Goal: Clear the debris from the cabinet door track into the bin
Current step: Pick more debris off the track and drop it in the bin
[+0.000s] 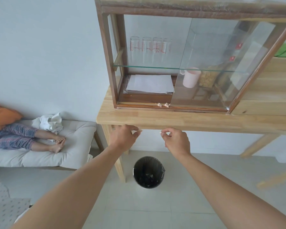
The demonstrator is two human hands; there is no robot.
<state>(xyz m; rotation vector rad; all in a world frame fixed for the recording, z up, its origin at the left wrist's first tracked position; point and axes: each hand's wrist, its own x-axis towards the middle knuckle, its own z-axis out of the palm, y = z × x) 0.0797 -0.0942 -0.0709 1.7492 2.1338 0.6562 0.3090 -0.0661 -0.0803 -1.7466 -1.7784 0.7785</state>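
Pinching debris, both hands

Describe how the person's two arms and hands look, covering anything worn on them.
Both forearms are bare up to the frame's bottom edge; no sleeves show. The left hand and the right hand wear no gloves, and no rings, watch or wristband can be seen. Nothing is marked or taped on either arm.

Bright, soft daylight – faint shadows, wide-angle bending at edges
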